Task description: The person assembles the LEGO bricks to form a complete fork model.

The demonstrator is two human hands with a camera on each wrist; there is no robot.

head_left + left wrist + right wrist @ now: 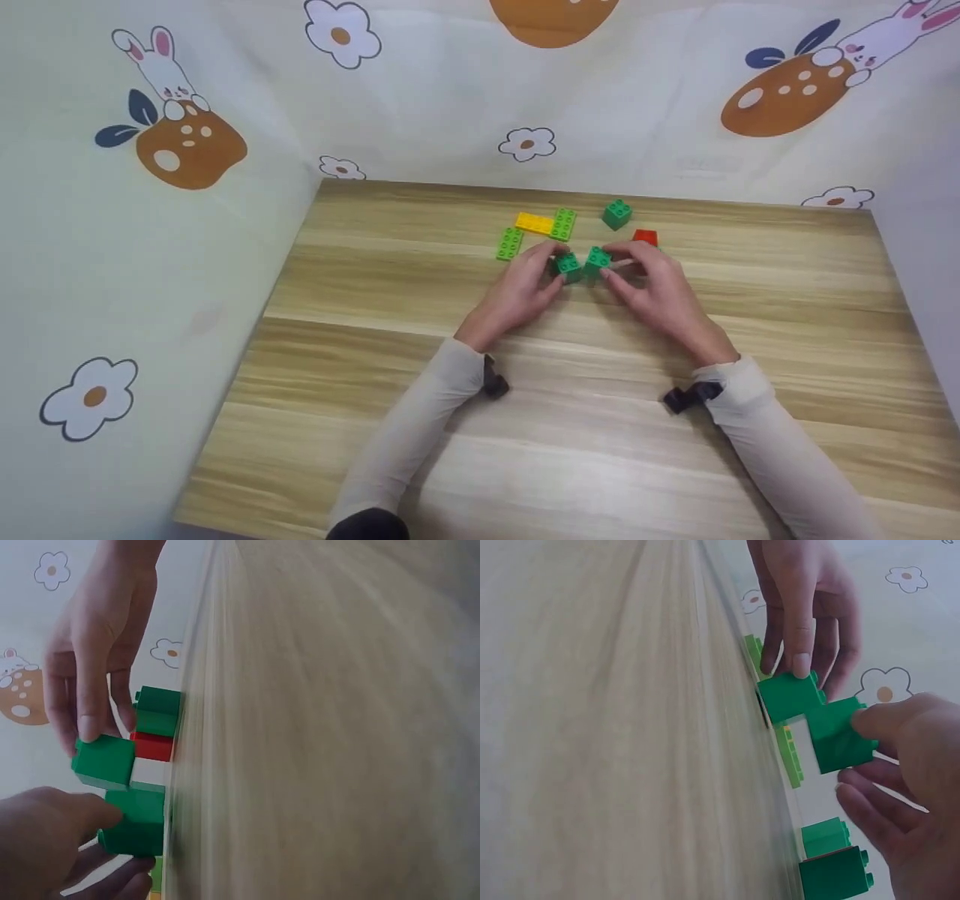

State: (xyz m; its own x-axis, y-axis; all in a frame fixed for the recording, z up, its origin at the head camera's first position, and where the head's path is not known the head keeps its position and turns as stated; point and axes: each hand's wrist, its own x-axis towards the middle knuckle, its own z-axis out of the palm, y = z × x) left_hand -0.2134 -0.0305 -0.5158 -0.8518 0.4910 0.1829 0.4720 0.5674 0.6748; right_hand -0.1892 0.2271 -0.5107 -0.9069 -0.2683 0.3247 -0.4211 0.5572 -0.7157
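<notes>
My left hand [517,292] pinches a green building brick [568,265] between thumb and fingers, low at the tabletop. My right hand [664,289] grips a second green brick [598,260] with its studs facing up. The two bricks stand side by side in front of me, a narrow gap between them in the head view. In the right wrist view the right hand's brick [840,736] is raised from the table and overlaps the left hand's brick [786,697]. In the left wrist view, a white block [148,774] shows behind the held bricks.
Two light green bricks [510,244] and a yellow brick [533,223] lie beyond my left hand. Another green brick [617,214] stands near the table's back edge. Close behind my right fingers is a red brick [645,238], partly hidden. Patterned cloth walls border the wooden table [570,450].
</notes>
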